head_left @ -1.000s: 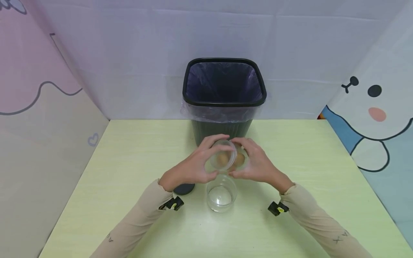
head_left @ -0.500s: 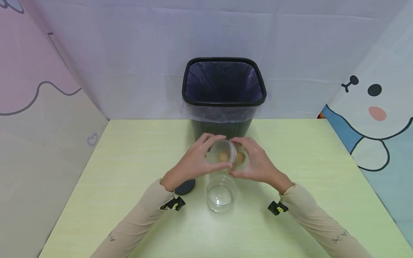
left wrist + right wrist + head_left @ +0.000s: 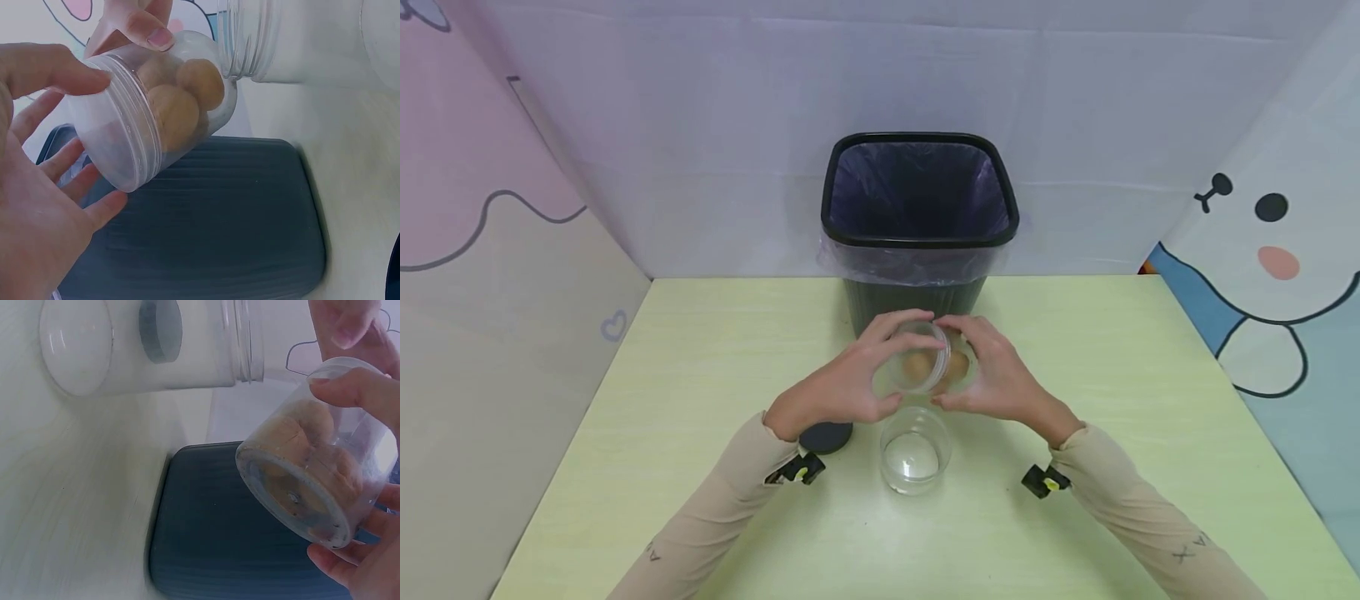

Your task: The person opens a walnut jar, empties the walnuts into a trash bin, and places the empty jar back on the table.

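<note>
Holding a tilted clear jar [image 3: 925, 367] of brown balls — fingers of both hands curled around it — above an empty jar [image 3: 914, 450].

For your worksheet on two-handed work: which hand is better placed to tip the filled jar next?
Probably the right hand: it grips the filled jar by its base end, while the left hand only steadies the open mouth.

Counter [image 3: 700, 375]: pale green wood grain.
Back wall [image 3: 700, 125]: white sheet.
Wall at 9 o'clock [image 3: 475, 208]: pink-and-beige cartoon panel.
Wall at 3 o'clock [image 3: 1277, 250]: cartoon face.
</note>
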Demonstrator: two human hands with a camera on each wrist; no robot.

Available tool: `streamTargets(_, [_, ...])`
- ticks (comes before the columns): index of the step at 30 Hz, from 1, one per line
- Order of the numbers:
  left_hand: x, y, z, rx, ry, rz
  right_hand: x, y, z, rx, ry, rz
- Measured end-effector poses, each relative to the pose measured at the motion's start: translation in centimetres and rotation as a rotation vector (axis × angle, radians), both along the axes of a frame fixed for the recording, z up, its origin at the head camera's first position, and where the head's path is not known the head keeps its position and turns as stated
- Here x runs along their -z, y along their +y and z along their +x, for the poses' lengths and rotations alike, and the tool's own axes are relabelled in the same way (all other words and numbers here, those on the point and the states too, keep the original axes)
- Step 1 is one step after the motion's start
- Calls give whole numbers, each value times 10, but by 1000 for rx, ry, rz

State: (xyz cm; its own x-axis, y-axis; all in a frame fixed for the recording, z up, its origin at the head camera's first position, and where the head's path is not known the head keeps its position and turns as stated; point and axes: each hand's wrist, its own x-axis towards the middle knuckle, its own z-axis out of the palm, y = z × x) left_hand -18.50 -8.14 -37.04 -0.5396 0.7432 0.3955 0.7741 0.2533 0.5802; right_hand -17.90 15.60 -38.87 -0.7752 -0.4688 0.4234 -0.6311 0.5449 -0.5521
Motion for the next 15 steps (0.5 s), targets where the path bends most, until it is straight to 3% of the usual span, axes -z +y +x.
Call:
streamTargets(4, [2,1,-1,-13,23,-8,0,0,1,1,3,-2])
streamTargets(9, [3,3,-1,-109,34,-7,1,0,2,15,7,3])
streamTargets(15, [6,8,1,-276,-85,6,4,0,1,31,12,18])
